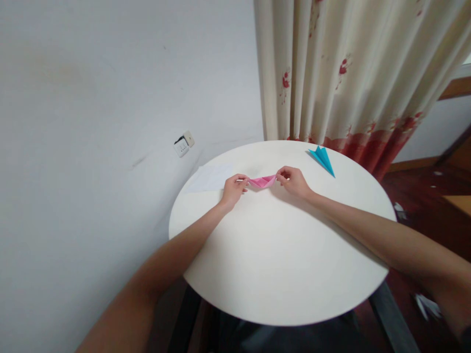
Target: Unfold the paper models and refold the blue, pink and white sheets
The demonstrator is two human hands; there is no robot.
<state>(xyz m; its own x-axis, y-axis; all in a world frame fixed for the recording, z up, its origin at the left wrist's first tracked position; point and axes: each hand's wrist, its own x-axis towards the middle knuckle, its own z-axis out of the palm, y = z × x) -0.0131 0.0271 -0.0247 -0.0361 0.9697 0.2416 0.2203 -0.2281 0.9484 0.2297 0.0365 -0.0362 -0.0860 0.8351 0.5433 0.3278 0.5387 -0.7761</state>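
Both hands are out over the far half of the round table (279,274), and between them I hold a folded piece of pink paper (262,182). My left hand (233,189) pinches its left tip with thumb and fingers closed; my right hand (293,181) pinches the right tip the same way. The paper hangs stretched between the two grips, sagging slightly in the middle, just above the tabletop or barely touching it; I cannot tell which.

I judge this to be a mid-fold step: the ends are being drawn apart so the shape opens or flattens. Whatever follows calls for an even, gentle pull, since the tips are thin and could tear.

A blue folded paper piece (323,159) lies well apart near the far right edge, and a white sheet (210,178) lies by my left hand.
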